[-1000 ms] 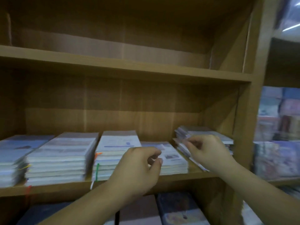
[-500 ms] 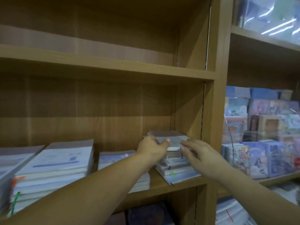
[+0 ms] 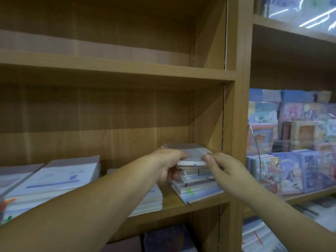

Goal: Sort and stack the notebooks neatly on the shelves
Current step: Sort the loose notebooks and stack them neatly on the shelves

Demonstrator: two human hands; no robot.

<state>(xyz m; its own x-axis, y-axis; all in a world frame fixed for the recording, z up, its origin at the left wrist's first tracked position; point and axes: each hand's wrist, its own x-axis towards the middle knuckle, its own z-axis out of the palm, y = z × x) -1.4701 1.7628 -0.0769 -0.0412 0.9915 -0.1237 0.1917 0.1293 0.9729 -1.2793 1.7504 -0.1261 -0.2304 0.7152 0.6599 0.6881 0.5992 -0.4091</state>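
Note:
An uneven stack of small pale notebooks with ribbon markers sits at the right end of the wooden shelf, against the side panel. My left hand grips the stack's left side, thumb on the top notebook and fingers curled around the edges below. My right hand holds the right side, its thumb pinching the top notebook's front edge. The lower notebooks jut out toward the shelf's front edge.
Neater stacks of white notebooks fill the same shelf to the left. The shelf above holds nothing in view. A vertical panel divides off the right bay, where colourful illustrated books stand. More books lie on the shelf below.
The view swung right. My left hand moved from the middle stack to the rightmost one, and both hands closed in on its sides.

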